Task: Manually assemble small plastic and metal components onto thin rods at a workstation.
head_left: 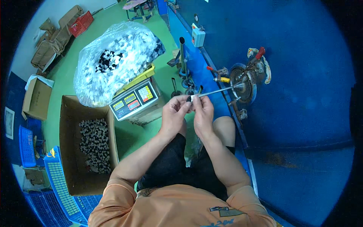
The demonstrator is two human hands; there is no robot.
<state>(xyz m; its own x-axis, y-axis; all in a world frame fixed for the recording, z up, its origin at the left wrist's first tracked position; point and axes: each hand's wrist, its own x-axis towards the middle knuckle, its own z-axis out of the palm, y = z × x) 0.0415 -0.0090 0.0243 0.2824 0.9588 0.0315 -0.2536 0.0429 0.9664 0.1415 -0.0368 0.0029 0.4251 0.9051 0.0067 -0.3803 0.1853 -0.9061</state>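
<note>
Left hand (173, 115) and right hand (203, 113) pinch a small black-and-white piece (192, 98) at the near end of a thin rod (219, 90). Likely step: working piece against rod; calls for steady fingertip alignment. Fingers hide contact. Scale (135, 101), bulging bag (113, 84) ahead-left; wheel (245, 90) right.

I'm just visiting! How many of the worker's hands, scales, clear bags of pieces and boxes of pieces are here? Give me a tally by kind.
Hands: 2 (left hand, right hand)
Scale: 1
Clear bag: 1
Box: 1
Total: 5
The box's pieces are too many to count.
</note>
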